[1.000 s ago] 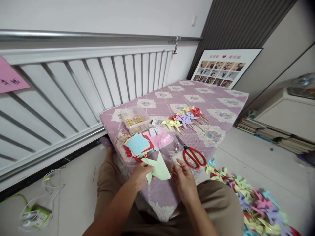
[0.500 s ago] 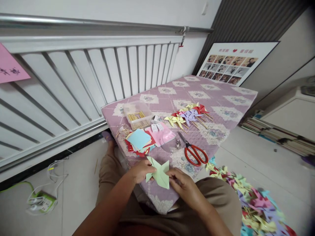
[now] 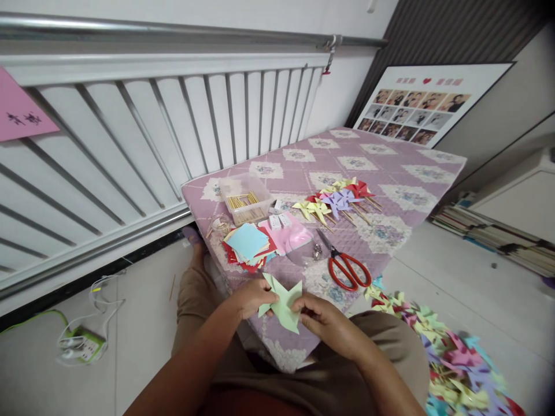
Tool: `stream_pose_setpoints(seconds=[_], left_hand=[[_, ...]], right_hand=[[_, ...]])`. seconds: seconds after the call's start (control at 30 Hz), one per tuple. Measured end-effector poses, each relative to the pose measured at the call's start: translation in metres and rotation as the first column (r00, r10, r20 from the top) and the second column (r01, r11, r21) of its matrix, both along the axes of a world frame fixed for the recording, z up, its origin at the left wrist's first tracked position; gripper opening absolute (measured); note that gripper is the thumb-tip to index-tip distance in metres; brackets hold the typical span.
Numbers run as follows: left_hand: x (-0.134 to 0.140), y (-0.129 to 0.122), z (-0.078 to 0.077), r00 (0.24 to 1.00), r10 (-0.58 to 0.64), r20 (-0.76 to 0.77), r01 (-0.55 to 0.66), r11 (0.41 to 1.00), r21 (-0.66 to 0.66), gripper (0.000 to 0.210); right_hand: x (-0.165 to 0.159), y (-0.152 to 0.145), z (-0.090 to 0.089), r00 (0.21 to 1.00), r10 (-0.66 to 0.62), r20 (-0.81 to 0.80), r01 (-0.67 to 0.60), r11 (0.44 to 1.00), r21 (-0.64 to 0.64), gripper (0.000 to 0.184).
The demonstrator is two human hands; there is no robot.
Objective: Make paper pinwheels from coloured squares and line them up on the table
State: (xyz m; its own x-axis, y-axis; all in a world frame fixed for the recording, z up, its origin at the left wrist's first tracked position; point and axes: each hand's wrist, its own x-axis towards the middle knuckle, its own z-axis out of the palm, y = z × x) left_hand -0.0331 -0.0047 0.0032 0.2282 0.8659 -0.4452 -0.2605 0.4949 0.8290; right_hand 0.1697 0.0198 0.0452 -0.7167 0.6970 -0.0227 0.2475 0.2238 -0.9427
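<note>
A pale green paper square with slit corners (image 3: 284, 300), shaped like a pinwheel blank, is held over the near corner of the table. My left hand (image 3: 254, 299) pinches its left side between thumb and fingers. On the opposite edge, the thumb and fingers of my right hand (image 3: 318, 314) are closed on the paper. Just beyond lies a stack of coloured paper squares (image 3: 247, 242), light blue on top. Red-handled scissors (image 3: 349, 270) rest to the right, their blades pointing away from me. Small metal pieces (image 3: 317, 251) sit near the blades.
A clear plastic box (image 3: 246, 202) holds short sticks. Finished pinwheels (image 3: 340, 201) lie on the flowered tablecloth (image 3: 407, 196). Many more pinwheels (image 3: 463, 358) are heaped on the floor at right. A radiator (image 3: 130, 133) runs along the left; a power strip (image 3: 87, 346) lies below.
My right thumb and fingers have shifted further onto the green paper's right edge. My left hand keeps its pinch. The whole view has shifted slightly.
</note>
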Motion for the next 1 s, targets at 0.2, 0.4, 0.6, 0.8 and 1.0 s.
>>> stream_pose_setpoints(seconds=[0.2,0.4,0.6,0.8,1.0], left_hand=[[0.001,-0.001,-0.009,0.995,0.027,-0.096,-0.025,0.999,0.02,0.012],[0.006,-0.002,-0.006,0.992,0.017,-0.127,-0.009,0.998,0.066,0.01],[0.007,-0.002,-0.009,0.979,0.04,-0.202,-0.03,0.998,0.052,0.013],[0.009,-0.002,-0.008,0.978,0.078,-0.195,-0.071,0.997,0.044,0.011],[0.01,-0.002,0.003,0.972,0.094,-0.215,-0.095,0.995,0.006,0.011]], right_hand=[[-0.006,0.003,-0.004,0.995,-0.092,-0.026,0.09,0.993,-0.074,0.016],[-0.016,0.001,-0.011,0.987,-0.157,0.019,0.157,0.988,-0.004,0.02],[-0.022,0.003,-0.021,0.979,-0.176,0.099,0.165,0.981,0.105,0.019],[-0.026,0.004,-0.024,0.968,-0.215,0.13,0.189,0.964,0.185,0.018],[-0.031,0.003,-0.025,0.951,-0.27,0.15,0.226,0.94,0.255,0.018]])
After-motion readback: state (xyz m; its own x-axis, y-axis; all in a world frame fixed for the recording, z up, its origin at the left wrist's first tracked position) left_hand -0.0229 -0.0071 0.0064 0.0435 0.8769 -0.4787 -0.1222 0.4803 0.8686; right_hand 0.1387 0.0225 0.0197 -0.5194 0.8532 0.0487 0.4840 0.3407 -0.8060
